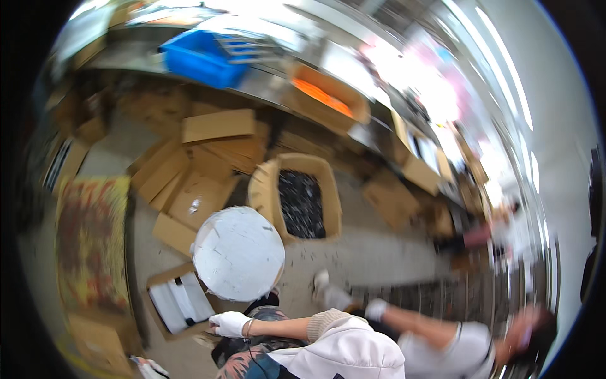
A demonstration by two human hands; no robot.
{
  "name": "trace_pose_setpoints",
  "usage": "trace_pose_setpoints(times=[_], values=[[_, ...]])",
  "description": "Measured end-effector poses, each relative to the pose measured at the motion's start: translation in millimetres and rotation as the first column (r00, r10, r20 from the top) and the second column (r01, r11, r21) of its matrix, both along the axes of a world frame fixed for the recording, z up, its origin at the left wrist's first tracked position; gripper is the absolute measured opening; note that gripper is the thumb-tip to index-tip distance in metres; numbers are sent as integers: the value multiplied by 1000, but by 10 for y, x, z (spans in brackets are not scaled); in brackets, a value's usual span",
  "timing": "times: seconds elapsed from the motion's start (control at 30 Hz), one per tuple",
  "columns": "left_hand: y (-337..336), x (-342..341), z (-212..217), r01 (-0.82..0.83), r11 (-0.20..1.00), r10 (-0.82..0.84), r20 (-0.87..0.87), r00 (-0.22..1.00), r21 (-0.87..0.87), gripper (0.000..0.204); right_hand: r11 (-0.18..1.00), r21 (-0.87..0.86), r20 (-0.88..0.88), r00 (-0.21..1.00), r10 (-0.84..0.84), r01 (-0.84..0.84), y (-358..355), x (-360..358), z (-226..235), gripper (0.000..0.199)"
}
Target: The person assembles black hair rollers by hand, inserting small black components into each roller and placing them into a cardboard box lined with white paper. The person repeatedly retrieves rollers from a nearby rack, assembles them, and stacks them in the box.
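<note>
My right hand [230,324], in a white glove, is at the lower middle with its forearm reaching in from the right. Its fingers look curled; whether anything is in them is hidden by blur. It is nearest to the corner of an open cardboard box [163,275] holding white flat packs with black bands [180,302]. Just above stands a round stool-like top wrapped in white [238,254]. Beyond it, a carton [333,201] holds many small black pieces [300,203]. My left hand is not in view.
Open cartons [201,183] lie on the floor at left, beside a worn yellow board [95,243]. A long bench [262,85] at the back carries a blue bin [205,60] and a box of orange pieces [322,96]. A co-worker [448,344] is close at right.
</note>
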State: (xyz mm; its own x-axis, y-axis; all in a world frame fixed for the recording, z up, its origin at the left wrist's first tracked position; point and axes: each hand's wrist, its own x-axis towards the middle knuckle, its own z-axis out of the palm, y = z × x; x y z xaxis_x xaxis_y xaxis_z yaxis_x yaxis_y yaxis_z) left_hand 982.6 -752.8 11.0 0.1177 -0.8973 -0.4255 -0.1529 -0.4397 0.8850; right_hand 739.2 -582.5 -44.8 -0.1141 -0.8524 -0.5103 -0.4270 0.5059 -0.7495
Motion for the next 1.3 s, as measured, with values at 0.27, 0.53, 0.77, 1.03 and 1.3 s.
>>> trace_pose_setpoints(times=[0.27,0.53,0.77,1.03,1.3], values=[[-1191,1078,-1163,526,831,-549,114,828,182,39,901,281,41,934,-356,331,-130,1819,209,29],[-871,1515,-2404,669,670,-740,216,637,321,21,889,265,26,919,-393,373,98,2348,-963,31],[-1449,1645,-3604,408,623,-642,139,754,668,69,768,462,-289,894,-344,444,158,1852,-3221,36],[-1673,1745,-4782,358,856,-516,586,625,372,46,626,358,-501,708,-497,693,-542,1154,-4526,32],[-1565,1717,-5431,539,703,-625,765,157,464,43,593,528,-554,776,-302,608,-774,1159,-4976,37]])
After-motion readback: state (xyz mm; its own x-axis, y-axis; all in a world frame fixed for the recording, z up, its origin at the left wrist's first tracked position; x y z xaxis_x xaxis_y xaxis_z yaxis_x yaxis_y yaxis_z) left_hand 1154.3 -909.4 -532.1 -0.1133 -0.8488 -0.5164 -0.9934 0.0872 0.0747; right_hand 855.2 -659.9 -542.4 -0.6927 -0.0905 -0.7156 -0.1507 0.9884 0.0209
